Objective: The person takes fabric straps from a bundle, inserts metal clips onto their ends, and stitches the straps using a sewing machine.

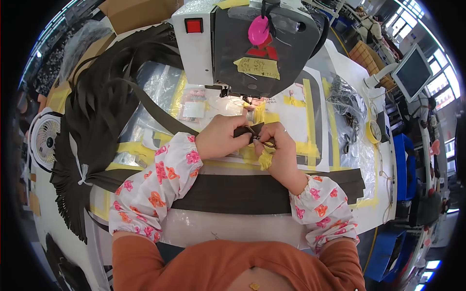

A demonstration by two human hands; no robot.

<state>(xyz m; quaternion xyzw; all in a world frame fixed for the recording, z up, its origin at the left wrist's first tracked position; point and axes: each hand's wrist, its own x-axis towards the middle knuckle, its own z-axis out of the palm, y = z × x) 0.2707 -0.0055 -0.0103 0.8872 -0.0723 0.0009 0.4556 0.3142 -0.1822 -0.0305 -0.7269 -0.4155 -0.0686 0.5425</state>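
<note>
My left hand [221, 138] pinches the end of a dark olive-brown fabric strap [160, 114], which runs back to a large bundle at the left. Close against it, my right hand [280, 153] is closed on a thin dark cord loop [269, 143] at the strap's end. Whether the cord is fixed to the strap is hidden by my fingers. Yellow tape [265, 160] is wrapped on a finger of my right hand. Both hands are just in front of the sewing machine's needle area [247, 97]. Below my wrists lies a flat stack of dark straps [233, 194].
The sewing machine head [262, 46] stands over the table. At left are the tied strap bundle [97, 106] and a small white fan [46, 138]. A yellow tape roll [374, 131], scissors [346, 143] and a monitor [411, 72] are at right.
</note>
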